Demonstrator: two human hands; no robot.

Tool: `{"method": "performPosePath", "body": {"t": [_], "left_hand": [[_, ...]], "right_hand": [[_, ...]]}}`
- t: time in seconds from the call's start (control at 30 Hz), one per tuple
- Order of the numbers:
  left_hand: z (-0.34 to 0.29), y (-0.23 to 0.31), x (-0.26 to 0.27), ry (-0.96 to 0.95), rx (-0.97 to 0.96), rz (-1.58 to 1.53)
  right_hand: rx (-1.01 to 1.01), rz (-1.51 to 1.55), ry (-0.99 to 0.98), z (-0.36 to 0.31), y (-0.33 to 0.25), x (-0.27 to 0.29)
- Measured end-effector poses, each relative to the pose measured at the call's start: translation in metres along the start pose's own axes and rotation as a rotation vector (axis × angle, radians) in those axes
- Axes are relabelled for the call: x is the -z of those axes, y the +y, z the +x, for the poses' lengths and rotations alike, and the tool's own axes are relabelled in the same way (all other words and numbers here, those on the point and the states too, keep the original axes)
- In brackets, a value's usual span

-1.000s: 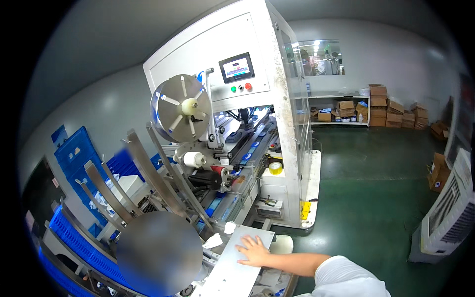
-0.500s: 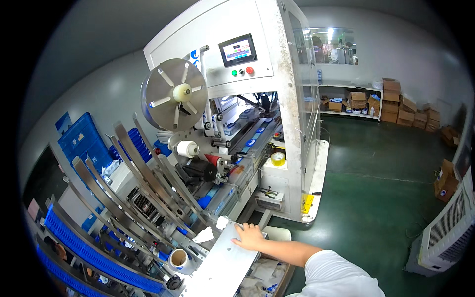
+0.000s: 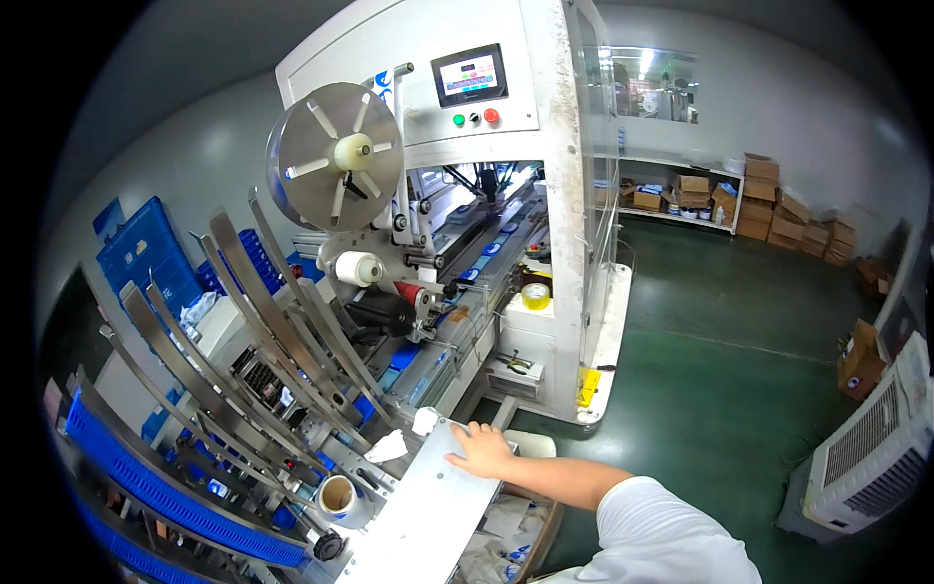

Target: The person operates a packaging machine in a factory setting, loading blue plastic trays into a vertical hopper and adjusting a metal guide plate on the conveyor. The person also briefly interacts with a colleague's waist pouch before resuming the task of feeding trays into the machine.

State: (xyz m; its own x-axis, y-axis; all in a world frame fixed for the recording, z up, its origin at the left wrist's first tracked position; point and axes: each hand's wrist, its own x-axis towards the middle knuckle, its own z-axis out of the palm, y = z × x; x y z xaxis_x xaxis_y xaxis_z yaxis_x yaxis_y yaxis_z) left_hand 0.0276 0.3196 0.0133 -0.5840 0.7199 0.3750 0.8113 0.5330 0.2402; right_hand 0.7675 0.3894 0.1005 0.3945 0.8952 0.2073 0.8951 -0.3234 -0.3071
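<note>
My right hand [image 3: 481,452] lies flat on a pale metal cover plate [image 3: 428,516], fingers spread, holding nothing. Its arm reaches in from the lower right in a white sleeve. Just left of the hand, crumpled white tissue [image 3: 387,447] rests by the plate's far end. A cardboard-cored roll [image 3: 341,498] stands beside the plate, near a black knob [image 3: 329,545]. Ahead, a conveyor [image 3: 457,321] carrying blue-and-white packs runs into a large white machine [image 3: 574,243]. My left hand is out of the picture.
Curved metal rails [image 3: 243,282] and a blue slatted belt [image 3: 175,501] fill the left side. A large reel [image 3: 336,156] hangs under the touchscreen [image 3: 469,75]. An open box [image 3: 506,530] holds scraps below the plate. At right stands an air cooler [image 3: 861,448]; cartons [image 3: 759,195] are stacked behind.
The view has shifted slightly, so the machine and rails sit a little further left and higher. My right hand stays resting on the plate.
</note>
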Motion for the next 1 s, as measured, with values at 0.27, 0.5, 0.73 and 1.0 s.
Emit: {"method": "performPosePath", "body": {"t": [0.27, 0.5, 0.73, 1.0], "left_hand": [[0.001, 0.026, 0.013, 0.062, 0.129, -0.091], [-0.01, 0.093, 0.063, 0.054, 0.2, -0.122], [-0.019, 0.115, 0.085, 0.039, 0.244, -0.118], [-0.026, 0.123, 0.094, 0.036, 0.313, -0.149]], "right_hand": [[-0.032, 0.003, -0.062, 0.001, -0.003, 0.005], [-0.041, 0.007, -0.081, 0.002, -0.003, 0.007], [-0.053, -0.001, -0.089, 0.003, -0.004, 0.007], [-0.039, -0.02, -0.066, 0.002, -0.003, 0.006]]}}
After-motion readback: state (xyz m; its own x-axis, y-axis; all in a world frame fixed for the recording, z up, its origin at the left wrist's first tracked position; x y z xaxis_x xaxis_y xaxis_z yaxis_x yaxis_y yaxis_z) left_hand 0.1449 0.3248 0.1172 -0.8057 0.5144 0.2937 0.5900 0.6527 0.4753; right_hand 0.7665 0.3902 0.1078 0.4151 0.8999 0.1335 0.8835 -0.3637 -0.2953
